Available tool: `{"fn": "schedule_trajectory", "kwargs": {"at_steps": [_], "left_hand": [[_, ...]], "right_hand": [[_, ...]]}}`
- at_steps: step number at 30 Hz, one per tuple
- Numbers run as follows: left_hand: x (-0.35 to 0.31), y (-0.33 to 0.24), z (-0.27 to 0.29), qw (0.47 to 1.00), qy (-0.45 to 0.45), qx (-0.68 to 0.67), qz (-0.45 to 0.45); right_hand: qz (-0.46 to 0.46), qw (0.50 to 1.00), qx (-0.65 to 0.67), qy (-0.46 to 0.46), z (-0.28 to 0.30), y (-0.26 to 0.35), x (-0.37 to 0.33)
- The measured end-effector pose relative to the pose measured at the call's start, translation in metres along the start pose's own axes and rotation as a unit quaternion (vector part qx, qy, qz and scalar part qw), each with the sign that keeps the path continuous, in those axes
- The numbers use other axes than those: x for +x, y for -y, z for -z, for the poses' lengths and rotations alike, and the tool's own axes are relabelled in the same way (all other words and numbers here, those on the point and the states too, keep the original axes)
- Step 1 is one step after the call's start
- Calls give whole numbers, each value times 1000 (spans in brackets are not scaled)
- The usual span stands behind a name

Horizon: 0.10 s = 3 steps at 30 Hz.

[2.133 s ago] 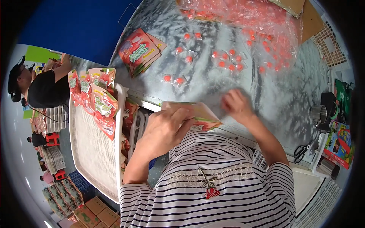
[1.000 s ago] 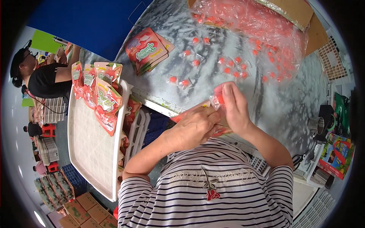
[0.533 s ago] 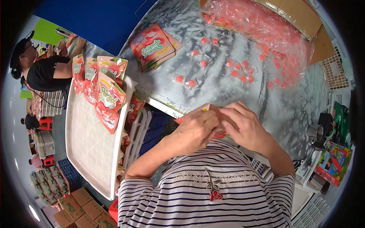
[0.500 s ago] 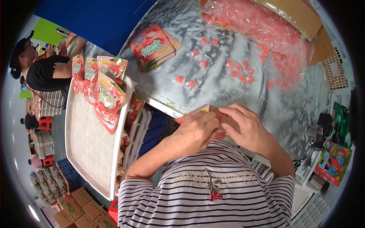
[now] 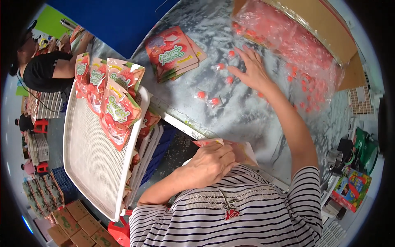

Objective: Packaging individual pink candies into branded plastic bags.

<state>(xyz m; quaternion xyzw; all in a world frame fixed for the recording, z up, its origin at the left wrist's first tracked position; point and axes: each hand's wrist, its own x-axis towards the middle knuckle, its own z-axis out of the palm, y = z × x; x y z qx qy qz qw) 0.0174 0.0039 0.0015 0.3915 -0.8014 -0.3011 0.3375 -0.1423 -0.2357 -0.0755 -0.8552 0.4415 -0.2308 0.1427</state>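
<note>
My left hand (image 5: 212, 162) is closed on a pink candy pouch (image 5: 243, 151) at the table's near edge, close to my striped shirt. Part of the pouch is hidden behind the fingers. My right hand (image 5: 253, 70) reaches out over the table, its fingers spread and nothing visible in them. Just left of its fingertips lie small red wrapped candies (image 5: 229, 80). Two more wrapped candies (image 5: 215, 101) lie nearer to me. Others are partly covered by the right hand and forearm.
Flat pink pouches (image 5: 170, 51) are stacked at the back left. A carton (image 5: 304, 12) spills a clear bag of red candies (image 5: 304, 84) at the back right. Several filled pouches (image 5: 119, 109) rest on a white mesh tray (image 5: 92, 164) at left. Beyond it sits a person (image 5: 47, 72).
My right hand has let go of the pouch and moved forward over the loose candies. The left hand keeps its hold near my body. The whole view has shifted slightly.
</note>
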Motion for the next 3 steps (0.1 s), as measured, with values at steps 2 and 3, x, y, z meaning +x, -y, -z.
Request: {"fn": "schedule_trajectory", "kwargs": {"at_steps": [2,3], "left_hand": [[-6,2,4,1000,-2,-5,23],[-8,4,6,999,-8,-4,31]], "right_hand": [[-48,996,-43,62,-21,-1,16],[-60,993,-53,91,-31,-2,21]]}}
